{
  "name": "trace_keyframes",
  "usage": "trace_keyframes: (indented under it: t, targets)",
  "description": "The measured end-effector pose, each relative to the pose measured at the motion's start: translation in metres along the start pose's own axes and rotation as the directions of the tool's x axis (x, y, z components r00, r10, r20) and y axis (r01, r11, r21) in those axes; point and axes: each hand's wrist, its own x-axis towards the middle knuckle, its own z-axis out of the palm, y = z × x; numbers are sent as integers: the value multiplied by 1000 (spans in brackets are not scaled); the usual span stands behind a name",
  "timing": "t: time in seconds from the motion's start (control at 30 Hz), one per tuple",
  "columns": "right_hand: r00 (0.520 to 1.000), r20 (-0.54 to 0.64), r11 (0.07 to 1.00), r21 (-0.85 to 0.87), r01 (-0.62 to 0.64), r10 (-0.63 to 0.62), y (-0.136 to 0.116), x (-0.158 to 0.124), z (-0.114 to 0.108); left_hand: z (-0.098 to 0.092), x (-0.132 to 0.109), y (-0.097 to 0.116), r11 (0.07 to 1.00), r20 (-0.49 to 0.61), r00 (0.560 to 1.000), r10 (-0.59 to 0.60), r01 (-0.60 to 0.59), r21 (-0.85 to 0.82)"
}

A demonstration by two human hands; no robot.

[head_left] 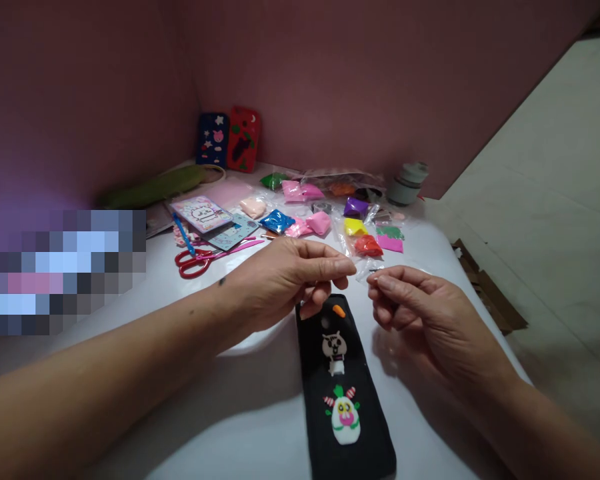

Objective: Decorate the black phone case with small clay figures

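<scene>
A black phone case (330,457) lies lengthwise on the white table, with a white clay animal figure (335,350), a white clay figure with green leaves and striped horns (347,423), and a small orange clay piece (339,311) on it. Over its far end hovers my left hand (305,270), thumb and forefinger pressed together; anything between them is too small to see. My right hand (420,303) is pinched just right of the case, a tiny dark bit showing at its fingertips. A narrow gap separates the two hands.
Bagged coloured clay, including blue (277,221), yellow (355,227) and red (369,246), lies beyond my hands. Red-handled scissors (193,262), a blue pen (184,235) and cards (203,213) are at left. Two decorated cases lean on the wall; a grey jar (407,185) stands back right.
</scene>
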Motion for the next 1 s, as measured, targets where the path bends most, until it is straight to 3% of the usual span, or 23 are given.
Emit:
trace_keyframes:
  t: [0.37, 0.6, 0.8, 1.0]
  targets:
    - [998, -18, 998, -35, 52, -53, 2, 7, -4, -1, 2, 4, 995, 7, 1000, -14, 13, 96]
    - [993, -16, 988, -106, 114, -117, 5, 13, -9, -2, 2, 13, 977, -120, 992, 50, -23, 210]
    - [993, 16, 984, -132, 121, -120, 2, 12, -8, 0, 2, 12, 950, -123, 990, 61, -20, 313]
    - [993, 15, 983, -144, 118, -117, 5, 17, -6, 4, 4, 19, 901, -159, 987, -19, 86, 426]
